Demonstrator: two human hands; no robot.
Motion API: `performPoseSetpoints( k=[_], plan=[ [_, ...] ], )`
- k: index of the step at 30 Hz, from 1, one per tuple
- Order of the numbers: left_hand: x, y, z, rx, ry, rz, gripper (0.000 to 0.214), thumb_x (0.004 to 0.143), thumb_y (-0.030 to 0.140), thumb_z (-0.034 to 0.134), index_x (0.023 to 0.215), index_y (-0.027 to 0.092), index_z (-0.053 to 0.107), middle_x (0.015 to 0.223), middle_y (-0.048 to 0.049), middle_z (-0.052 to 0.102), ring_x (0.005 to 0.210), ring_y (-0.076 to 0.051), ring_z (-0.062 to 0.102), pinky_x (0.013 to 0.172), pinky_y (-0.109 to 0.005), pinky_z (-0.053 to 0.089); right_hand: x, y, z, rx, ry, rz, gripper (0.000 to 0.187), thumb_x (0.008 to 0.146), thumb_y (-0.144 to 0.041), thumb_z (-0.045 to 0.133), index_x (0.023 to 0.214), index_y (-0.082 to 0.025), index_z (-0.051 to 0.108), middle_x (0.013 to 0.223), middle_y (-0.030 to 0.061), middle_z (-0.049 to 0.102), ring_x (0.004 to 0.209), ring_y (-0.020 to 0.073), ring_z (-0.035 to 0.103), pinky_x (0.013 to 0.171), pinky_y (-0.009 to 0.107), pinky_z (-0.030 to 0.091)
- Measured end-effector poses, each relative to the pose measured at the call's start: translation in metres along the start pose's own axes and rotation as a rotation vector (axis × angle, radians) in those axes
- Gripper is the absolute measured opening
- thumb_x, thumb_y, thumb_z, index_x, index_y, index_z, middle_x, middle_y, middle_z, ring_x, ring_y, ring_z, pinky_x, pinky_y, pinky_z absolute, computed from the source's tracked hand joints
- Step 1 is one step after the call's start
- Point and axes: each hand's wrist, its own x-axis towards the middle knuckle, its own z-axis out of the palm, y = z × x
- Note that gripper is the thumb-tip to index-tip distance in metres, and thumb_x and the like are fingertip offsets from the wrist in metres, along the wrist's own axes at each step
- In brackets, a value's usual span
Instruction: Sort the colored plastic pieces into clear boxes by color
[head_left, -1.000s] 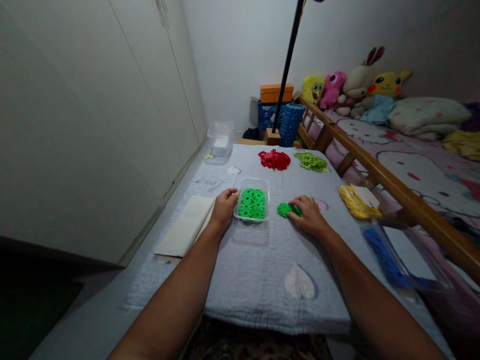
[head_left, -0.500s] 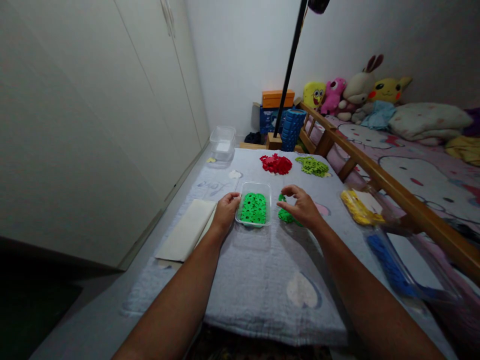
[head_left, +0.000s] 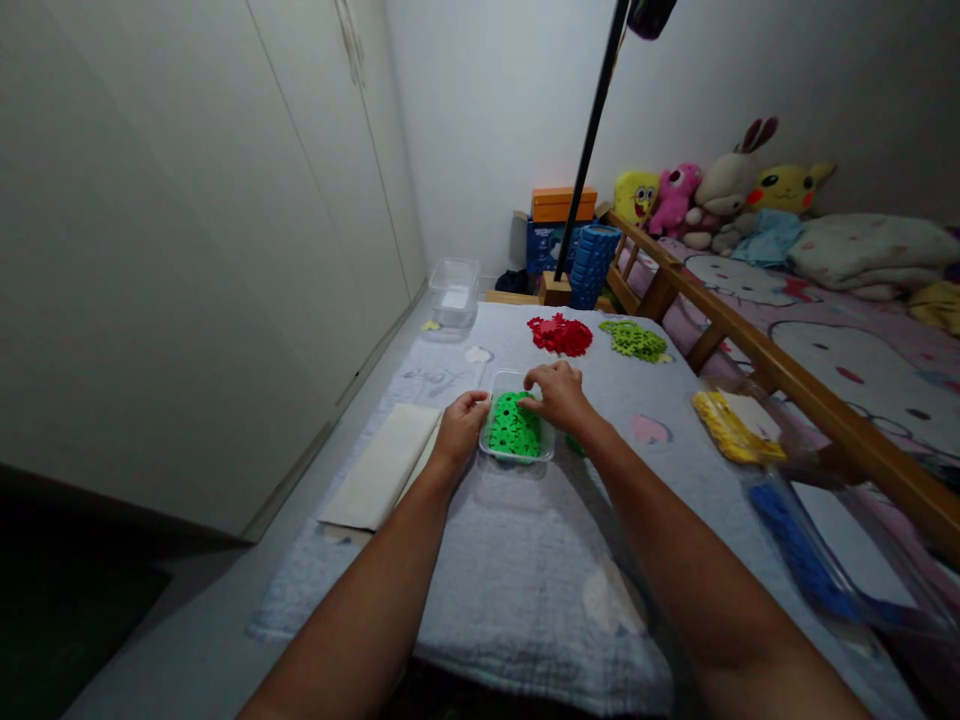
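Note:
A clear plastic container (head_left: 546,452) stands on the cloth-covered table, with bright green snowflake-shaped plastic discs (head_left: 511,428) in it. My left hand (head_left: 460,428) pinches the container's left rim between thumb and fingers. Over the right side of the container, my right hand (head_left: 561,395) has its fingers bent around a green disc among the others; the fingertips partly hide it. More green discs (head_left: 575,446) lie on the cloth just right of the container, mostly covered by my right wrist.
Red discs (head_left: 561,335) and yellow-green discs (head_left: 634,341) lie in piles at the far side. Stacked clear containers (head_left: 454,290) stand at far left. A folded cream sheet (head_left: 381,466) lies left. Packs of yellow pieces (head_left: 727,425) and blue pieces (head_left: 799,540) sit right, by a wooden bed rail (head_left: 795,390).
My right hand has moved left from the loose green pile to the container, carrying a green disc. My left hand keeps its grip on the rim. The view has shifted slightly.

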Motion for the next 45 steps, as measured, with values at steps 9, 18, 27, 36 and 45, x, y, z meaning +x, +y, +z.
performPoseSetpoints(
  k=[9, 18, 27, 36, 45],
  plan=[
    [-0.001, -0.001, 0.000, 0.026, 0.019, 0.023, 0.037, 0.063, 0.044, 0.078, 0.086, 0.017, 0.068, 0.070, -0.0002, 0.065, 0.064, -0.014, 0.058, 0.060, -0.025, 0.044, -0.053, 0.083, -0.030, 0.034, 0.085, 0.071, 0.014, 0.086, -0.027, 0.069, 0.099, -0.022, 0.072, 0.109, 0.0107, 0.074, 0.105, 0.0295, 0.062, 0.095, 0.044, 0.043],
    [0.001, -0.004, -0.002, 0.021, 0.010, 0.014, 0.038, 0.064, 0.041, 0.076, 0.090, 0.015, 0.067, 0.073, 0.0007, 0.066, 0.062, -0.012, 0.055, 0.061, -0.024, 0.043, -0.117, 0.109, -0.018, 0.074, -0.168, 0.116, 0.025, 0.071, -0.029, 0.075, 0.095, -0.020, 0.073, 0.093, 0.0048, 0.072, 0.088, 0.0211, 0.064, 0.080, 0.030, 0.047],
    [-0.001, -0.001, -0.001, 0.031, 0.005, 0.029, 0.036, 0.064, 0.043, 0.076, 0.087, 0.017, 0.067, 0.071, 0.0010, 0.064, 0.062, -0.013, 0.055, 0.060, -0.025, 0.043, -0.104, 0.103, -0.034, 0.104, -0.160, 0.219, 0.025, 0.074, -0.024, 0.068, 0.097, -0.018, 0.072, 0.094, 0.0082, 0.072, 0.084, 0.0213, 0.065, 0.075, 0.031, 0.048],
    [0.000, -0.003, -0.002, 0.004, 0.017, 0.011, 0.038, 0.064, 0.040, 0.078, 0.092, 0.016, 0.066, 0.067, 0.0022, 0.062, 0.058, -0.012, 0.054, 0.056, -0.024, 0.042, -0.031, 0.012, -0.045, 0.008, -0.065, -0.045, 0.025, 0.081, -0.029, 0.071, 0.104, -0.020, 0.071, 0.105, 0.0089, 0.073, 0.099, 0.0268, 0.061, 0.087, 0.037, 0.042],
    [0.004, -0.007, -0.002, -0.042, -0.006, 0.015, 0.038, 0.063, 0.039, 0.078, 0.091, 0.016, 0.066, 0.066, 0.0032, 0.061, 0.055, -0.010, 0.050, 0.054, -0.023, 0.038, 0.010, -0.032, -0.019, -0.210, -0.237, -0.056, 0.021, 0.086, -0.026, 0.069, 0.105, -0.021, 0.076, 0.116, 0.0128, 0.074, 0.112, 0.0342, 0.057, 0.086, 0.042, 0.038]
  ],
)
